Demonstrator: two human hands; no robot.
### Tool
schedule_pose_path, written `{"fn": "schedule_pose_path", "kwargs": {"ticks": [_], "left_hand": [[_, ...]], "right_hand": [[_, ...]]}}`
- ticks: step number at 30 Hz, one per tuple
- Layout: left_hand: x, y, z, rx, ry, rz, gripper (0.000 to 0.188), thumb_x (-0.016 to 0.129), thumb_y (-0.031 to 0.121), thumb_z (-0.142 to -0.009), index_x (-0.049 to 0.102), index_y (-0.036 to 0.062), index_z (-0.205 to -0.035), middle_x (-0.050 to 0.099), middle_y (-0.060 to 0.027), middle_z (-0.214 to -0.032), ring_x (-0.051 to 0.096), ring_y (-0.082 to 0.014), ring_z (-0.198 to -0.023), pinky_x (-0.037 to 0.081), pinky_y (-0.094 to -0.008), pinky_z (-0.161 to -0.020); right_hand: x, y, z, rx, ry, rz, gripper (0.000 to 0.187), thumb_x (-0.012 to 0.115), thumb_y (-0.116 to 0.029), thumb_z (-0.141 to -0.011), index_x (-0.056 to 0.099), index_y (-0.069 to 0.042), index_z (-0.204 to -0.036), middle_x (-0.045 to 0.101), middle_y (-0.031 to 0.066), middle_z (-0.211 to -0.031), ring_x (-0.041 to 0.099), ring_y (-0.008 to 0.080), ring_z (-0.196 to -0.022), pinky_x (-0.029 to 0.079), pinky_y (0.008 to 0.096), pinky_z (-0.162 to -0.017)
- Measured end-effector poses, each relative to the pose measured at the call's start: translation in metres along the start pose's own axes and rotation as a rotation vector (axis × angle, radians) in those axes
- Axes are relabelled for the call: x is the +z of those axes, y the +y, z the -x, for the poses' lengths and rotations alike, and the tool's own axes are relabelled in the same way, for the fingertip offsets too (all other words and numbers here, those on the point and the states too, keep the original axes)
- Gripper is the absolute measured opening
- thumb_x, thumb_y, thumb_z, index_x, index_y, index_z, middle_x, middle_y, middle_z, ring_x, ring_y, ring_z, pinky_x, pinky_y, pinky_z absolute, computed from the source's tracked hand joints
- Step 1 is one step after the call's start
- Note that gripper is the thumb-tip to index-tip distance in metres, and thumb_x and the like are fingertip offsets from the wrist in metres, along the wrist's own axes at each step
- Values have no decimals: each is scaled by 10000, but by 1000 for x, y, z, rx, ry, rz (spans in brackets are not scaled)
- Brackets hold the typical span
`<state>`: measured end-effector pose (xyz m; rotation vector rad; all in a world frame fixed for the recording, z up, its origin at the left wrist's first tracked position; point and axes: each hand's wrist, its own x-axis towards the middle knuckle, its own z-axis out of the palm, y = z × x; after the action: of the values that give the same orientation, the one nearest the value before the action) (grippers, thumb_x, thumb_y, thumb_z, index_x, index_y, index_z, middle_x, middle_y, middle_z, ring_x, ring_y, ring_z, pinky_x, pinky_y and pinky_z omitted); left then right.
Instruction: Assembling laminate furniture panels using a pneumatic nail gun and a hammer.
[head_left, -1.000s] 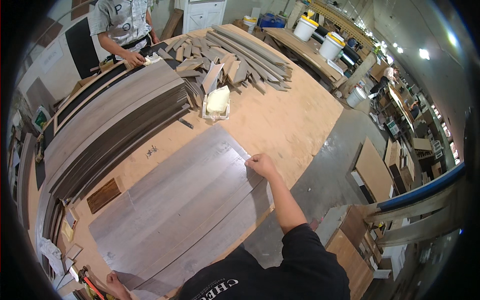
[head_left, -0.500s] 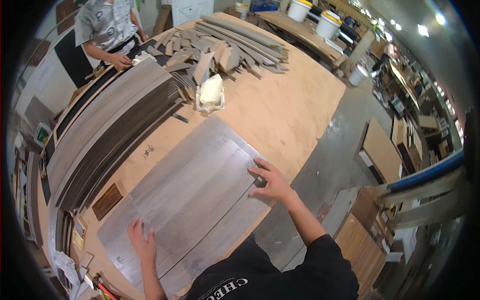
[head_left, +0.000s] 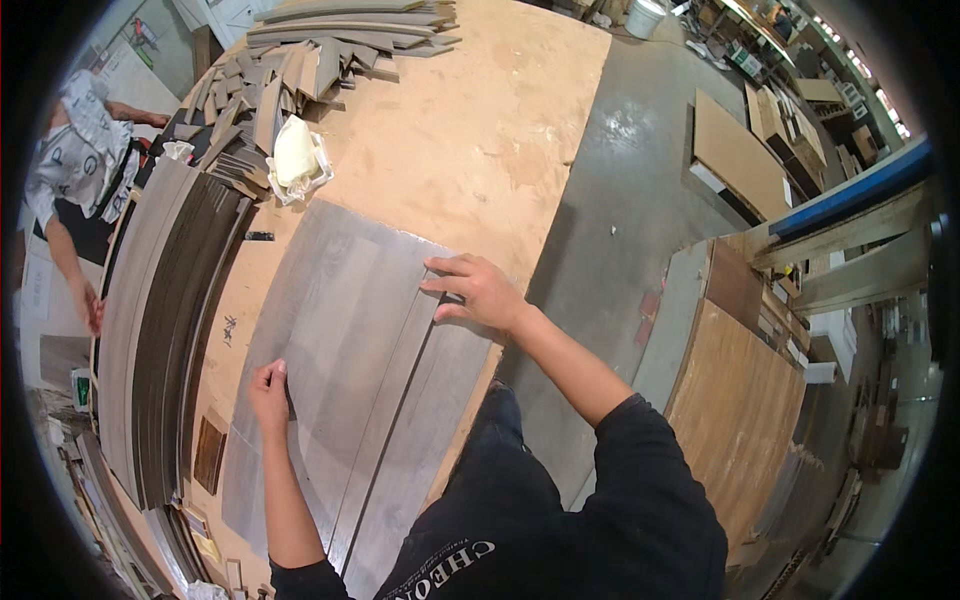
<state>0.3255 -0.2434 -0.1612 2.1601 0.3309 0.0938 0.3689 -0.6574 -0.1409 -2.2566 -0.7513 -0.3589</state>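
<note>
Grey wood-grain planks (head_left: pixel 345 290) lie side by side as a panel on the table in front of me. A dark gap runs lengthwise between two of them on the near right side. My right hand (head_left: pixel 478 292) rests over the panel's far right part, its fingers spread across the plank edges at that gap. Over the panel's left side is my left hand (head_left: pixel 268 398), thumb and fingertips pinched together. Whatever those fingertips may hold is too small or hidden to make out.
Left of the panel stands a long stack of planks (head_left: pixel 165 300), with a brown wood block (head_left: pixel 209 452) near it. Beyond are a white tray with a pale yellow lump (head_left: pixel 298 160) and offcuts (head_left: pixel 235 95). A co-worker (head_left: pixel 75 165) is at far left.
My view has swung to the right. My left hand has gone from loosely spread fingers to a pinch. The right hand has shifted along the planks, and the gap beside it looks wider.
</note>
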Motion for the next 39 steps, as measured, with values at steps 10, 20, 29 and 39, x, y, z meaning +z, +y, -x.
{"fn": "schedule_pose_path", "kwargs": {"ticks": [10, 20, 29, 39], "left_hand": [[0, 11, 4, 9, 9, -43, 206, 627, 162, -844, 670, -27, -913, 616, -83, -838, 570, -168, -813, 437, -286, -782], [14, 53, 91, 330, 150, -431, 505, 706, 218, -736, 541, 62, -1187, 530, -159, -1151, 468, -346, -1102, 345, -451, -951], [-6, 43, 244, 109, 136, -692, 645, 722, 448, -680, 552, 113, -1204, 470, -138, -1257, 413, -341, -1187, 280, -526, -982], [-7, 25, 257, 71, 382, -688, 582, 683, 492, -695, 569, 204, -1187, 495, -56, -1257, 431, -270, -1196, 316, -476, -991]], "right_hand": [[-1, -6, -2, 54, -36, 13, 449, 716, -395, -678, 674, -158, -1056, 586, 25, -1209, 541, 242, -1001, 466, 337, -862], [2, -40, -44, -11, -152, 114, 450, 707, -449, -704, 649, -146, -1032, 565, 62, -1194, 506, 285, -1106, 364, 447, -968], [174, -152, -110, -249, -456, -103, 333, 654, -369, -782, 638, -108, -988, 583, 81, -1055, 524, 300, -1031, 403, 429, -901], [219, -189, -113, -279, -393, -198, 247, 693, -296, -775, 645, -57, -733, 606, 112, -770, 584, 306, -765, 468, 386, -693]]}}
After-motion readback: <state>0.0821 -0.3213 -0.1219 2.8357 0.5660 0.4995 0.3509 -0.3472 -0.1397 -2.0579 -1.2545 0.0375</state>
